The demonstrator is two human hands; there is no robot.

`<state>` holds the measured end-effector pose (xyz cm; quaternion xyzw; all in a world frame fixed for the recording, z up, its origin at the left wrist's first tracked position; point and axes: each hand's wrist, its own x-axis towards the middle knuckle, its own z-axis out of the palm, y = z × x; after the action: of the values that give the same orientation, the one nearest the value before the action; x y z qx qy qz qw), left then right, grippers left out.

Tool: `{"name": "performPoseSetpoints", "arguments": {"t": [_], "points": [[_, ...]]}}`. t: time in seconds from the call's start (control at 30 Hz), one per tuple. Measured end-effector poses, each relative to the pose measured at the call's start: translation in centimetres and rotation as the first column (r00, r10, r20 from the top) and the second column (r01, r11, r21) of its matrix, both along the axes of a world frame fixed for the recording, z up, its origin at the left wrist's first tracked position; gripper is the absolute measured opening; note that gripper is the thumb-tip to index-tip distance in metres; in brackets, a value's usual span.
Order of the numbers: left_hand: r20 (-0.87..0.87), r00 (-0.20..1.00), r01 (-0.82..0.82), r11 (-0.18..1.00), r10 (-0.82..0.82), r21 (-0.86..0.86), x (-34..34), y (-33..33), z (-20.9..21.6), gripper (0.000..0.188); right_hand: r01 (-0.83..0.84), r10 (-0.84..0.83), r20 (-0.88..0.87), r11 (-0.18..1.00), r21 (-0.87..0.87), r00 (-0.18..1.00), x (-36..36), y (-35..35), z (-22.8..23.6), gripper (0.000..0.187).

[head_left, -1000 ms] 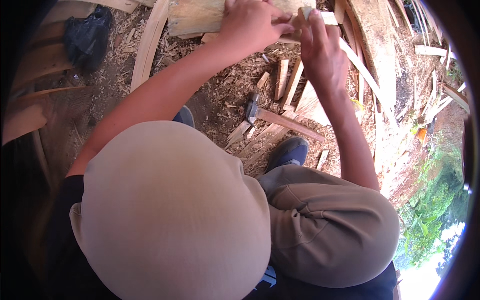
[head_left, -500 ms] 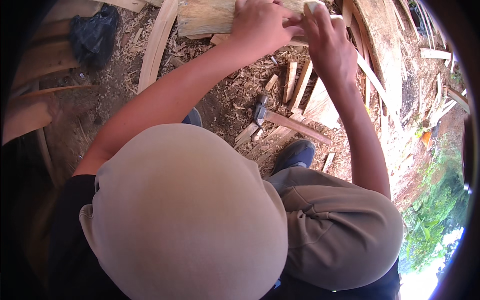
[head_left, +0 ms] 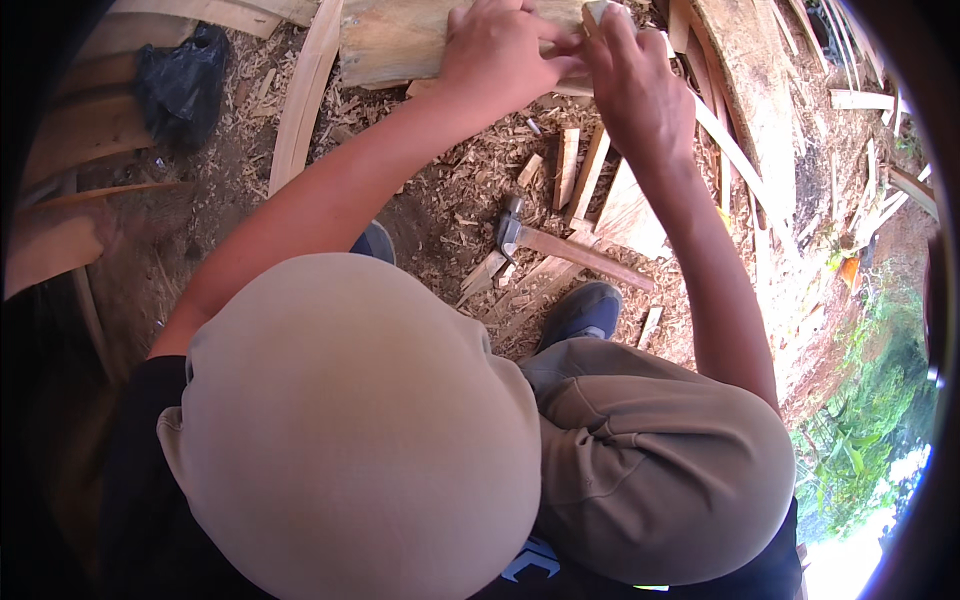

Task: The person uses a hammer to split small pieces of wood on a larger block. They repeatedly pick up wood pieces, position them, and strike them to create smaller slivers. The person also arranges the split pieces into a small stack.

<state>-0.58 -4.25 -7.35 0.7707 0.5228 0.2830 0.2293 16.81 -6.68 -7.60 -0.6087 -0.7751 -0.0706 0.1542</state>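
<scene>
At the top of the head view, my left hand [head_left: 500, 58] is bent over the pale wooden board [head_left: 390, 42], its thumb side close against my right hand [head_left: 645, 90]. What the left fingers grip is hidden. My right hand is closed around a pale piece of wood [head_left: 593, 14], whose end shows by the fingers. A hammer [head_left: 580, 256] with a wooden handle lies on the ground below my hands, head to the left. Several short wood offcuts [head_left: 566, 170] lie near it.
Wood shavings [head_left: 440, 185] cover the dirt ground. A long curved wood strip [head_left: 305, 100] lies left of the board, a black plastic bag [head_left: 182, 85] farther left. A rough plank [head_left: 745, 90] runs along the right. My shoe [head_left: 583, 312] is near the hammer handle.
The view has shifted a little, so the board, hammer and both hands sit slightly more to the left. My hands keep nearly the same pose together.
</scene>
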Motion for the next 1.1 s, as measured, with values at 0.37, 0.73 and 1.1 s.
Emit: {"name": "performPoseSetpoints", "arguments": {"t": [0.37,0.73,1.1], "points": [[-0.04,0.999,-0.007,0.999,0.008,0.033,0.0,0.2,-0.5,0.024,-0.004,0.003,-0.045,1.0,-0.025,0.999,0.4,-0.2,0.0,0.034],[-0.068,0.997,0.034,0.996,-0.029,0.082,-0.2,0.0,-0.4,0.021,-0.006,0.006,0.018,1.0,0.004,1.0,0.4,-0.1,-0.3,0.035],[-0.181,0.983,0.012,0.998,-0.001,0.062,0.1,0.0,-1.0,0.03,-0.005,0.005,-0.014,1.0,0.003,1.0,0.5,-1.1,-0.2,0.031]]}}
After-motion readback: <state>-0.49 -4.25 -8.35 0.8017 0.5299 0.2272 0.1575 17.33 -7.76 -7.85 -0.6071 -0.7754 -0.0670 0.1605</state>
